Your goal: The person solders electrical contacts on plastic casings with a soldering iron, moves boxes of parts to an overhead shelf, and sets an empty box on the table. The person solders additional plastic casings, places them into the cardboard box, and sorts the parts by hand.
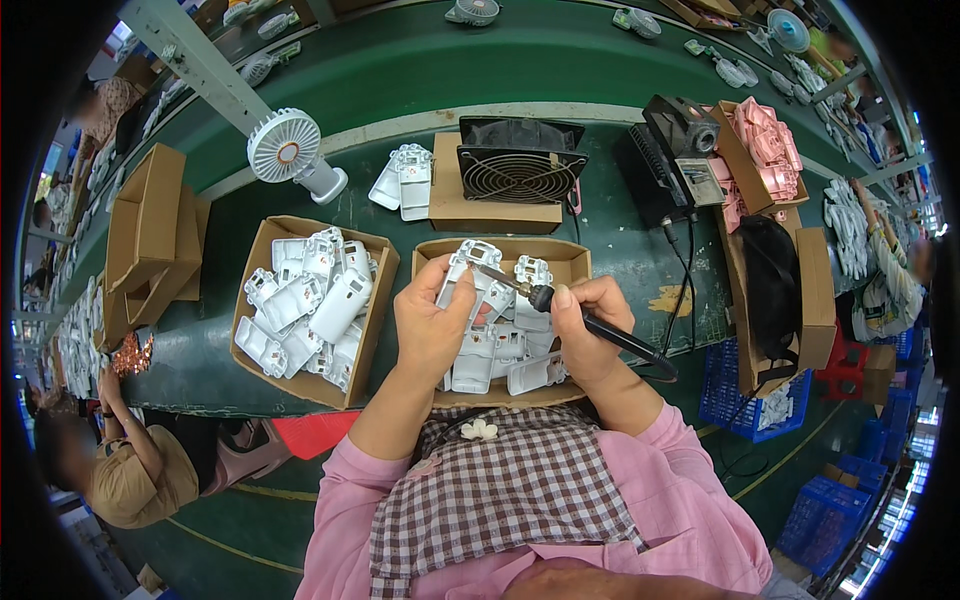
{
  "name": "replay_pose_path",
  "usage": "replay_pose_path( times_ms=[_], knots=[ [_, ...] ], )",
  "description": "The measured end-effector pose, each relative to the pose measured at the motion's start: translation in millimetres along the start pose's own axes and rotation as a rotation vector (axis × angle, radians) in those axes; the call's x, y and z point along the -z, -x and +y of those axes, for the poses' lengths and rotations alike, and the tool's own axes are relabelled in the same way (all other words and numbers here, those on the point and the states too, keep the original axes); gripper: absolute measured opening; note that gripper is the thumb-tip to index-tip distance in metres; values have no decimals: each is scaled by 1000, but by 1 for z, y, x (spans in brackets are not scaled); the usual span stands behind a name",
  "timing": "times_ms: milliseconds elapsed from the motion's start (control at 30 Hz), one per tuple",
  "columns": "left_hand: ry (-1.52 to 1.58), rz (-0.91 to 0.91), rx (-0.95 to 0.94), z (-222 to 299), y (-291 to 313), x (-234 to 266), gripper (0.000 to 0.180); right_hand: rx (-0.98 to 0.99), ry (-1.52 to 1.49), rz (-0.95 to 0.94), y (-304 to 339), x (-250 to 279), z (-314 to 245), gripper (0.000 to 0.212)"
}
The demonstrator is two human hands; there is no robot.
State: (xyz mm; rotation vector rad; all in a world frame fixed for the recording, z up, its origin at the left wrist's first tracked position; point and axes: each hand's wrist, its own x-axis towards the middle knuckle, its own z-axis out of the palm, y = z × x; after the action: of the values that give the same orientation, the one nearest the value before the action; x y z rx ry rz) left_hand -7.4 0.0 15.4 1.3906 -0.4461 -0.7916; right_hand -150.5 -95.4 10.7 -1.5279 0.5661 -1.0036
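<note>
My left hand pinches a white plastic casing above an open cardboard box. In my right hand is a soldering iron, gripped by its black handle. Its metal tip points left and reaches the held casing; whether it touches cannot be told. Below both hands, white casings fill the box, partly hidden by my fingers. To the left, a second cardboard box is heaped with similar white casings.
Beyond the near box, a black square fan stands on a cardboard box, beside several white casings. A white handheld fan stands left. Right are a black soldering station with its cable and pink parts. A co-worker sits left.
</note>
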Motion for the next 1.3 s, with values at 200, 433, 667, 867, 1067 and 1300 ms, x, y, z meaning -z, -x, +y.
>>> replay_pose_path(
  times_ms=[200, 433, 667, 867, 1067, 1300],
  knots=[
    [5, -5, 2, 1, -1, -1, 16, -10, -8, 2, 0, 0, 3, 17],
    [-25, 9, 7, 0, -2, 1, 15, 58, 54, 105, 3, 5, 11, 14],
    [-752, 208, -842, 27, 21, 4, 34, 158, -149, 204, 0, 6, 12, 18],
    [381, -1037, -564, 99, 69, -29, 18, 96, -200, 321, 2, -2, 14, 18],
    [956, -1295, -334, 110, 109, -83, 43, 58, -186, 262, 1, -1, 4, 16],
    [971, -1303, -286, 111, 118, -92, 42, 46, -210, 271, -1, -4, 6, 14]
  ],
)
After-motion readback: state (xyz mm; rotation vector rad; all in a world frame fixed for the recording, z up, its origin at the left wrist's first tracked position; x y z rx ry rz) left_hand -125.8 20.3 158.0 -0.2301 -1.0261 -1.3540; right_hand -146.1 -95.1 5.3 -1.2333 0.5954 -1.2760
